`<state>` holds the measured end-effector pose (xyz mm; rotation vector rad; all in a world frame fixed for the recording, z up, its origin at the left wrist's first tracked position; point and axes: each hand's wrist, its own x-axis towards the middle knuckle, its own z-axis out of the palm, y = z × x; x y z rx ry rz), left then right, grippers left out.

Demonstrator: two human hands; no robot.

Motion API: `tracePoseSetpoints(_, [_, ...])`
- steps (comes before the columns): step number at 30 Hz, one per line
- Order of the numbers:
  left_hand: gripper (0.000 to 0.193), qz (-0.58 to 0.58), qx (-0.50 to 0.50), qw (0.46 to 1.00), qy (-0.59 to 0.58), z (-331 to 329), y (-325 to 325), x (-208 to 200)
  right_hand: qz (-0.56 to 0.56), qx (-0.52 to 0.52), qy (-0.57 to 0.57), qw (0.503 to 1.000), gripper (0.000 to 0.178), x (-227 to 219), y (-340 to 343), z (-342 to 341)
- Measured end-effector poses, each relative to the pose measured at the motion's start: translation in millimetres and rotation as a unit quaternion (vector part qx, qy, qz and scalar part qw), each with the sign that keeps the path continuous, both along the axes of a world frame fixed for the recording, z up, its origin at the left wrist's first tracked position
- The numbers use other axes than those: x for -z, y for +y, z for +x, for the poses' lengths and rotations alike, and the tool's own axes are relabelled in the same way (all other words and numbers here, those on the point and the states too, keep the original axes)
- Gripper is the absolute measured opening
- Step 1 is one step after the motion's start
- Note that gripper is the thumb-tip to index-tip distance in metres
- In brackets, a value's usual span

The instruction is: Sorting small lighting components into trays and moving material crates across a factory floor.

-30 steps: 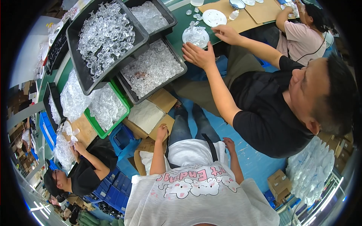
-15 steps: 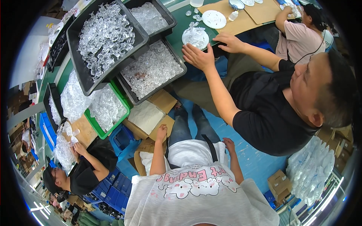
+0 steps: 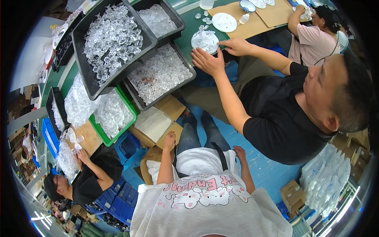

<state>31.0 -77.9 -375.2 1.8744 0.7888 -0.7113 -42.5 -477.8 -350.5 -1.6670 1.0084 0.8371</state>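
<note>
My left hand (image 3: 169, 139) rests with loose fingers on the flap of an open cardboard box (image 3: 170, 109) in front of my knees and grips nothing. A white bag (image 3: 152, 123) lies inside that box. My right hand (image 3: 239, 151) lies on my right thigh beside my jeans (image 3: 197, 132), empty, with the fingers slightly curled. I sit in a light shirt with a cartoon print.
Black trays (image 3: 90, 85) and a green crate (image 3: 103, 136) hold heaps of clear plastic pieces on the green table. A co-worker in black (image 3: 276, 118) reaches both hands to a white plate (image 3: 205, 40) of such pieces. Other people work at the left and the top right. Blue crates (image 3: 126, 146) stand below.
My hands have stayed where they were. The co-worker's hands have shifted slightly beside the white plate, and the view has tipped a little.
</note>
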Motion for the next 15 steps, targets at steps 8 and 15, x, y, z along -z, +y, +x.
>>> tracePoseSetpoints(8, [0.029, 0.014, 0.007, 1.0, -0.013, -7.6, 5.9, 8.9, 0.007, 0.002, -0.004, 1.0, 0.023, -0.9, 2.5, 2.2])
tracePoseSetpoints(15, [0.028, 0.03, 0.028, 0.999, -0.034, -9.7, 6.3, 8.2, -0.01, -0.014, -0.025, 1.0, 0.024, 5.4, 2.8, 0.2])
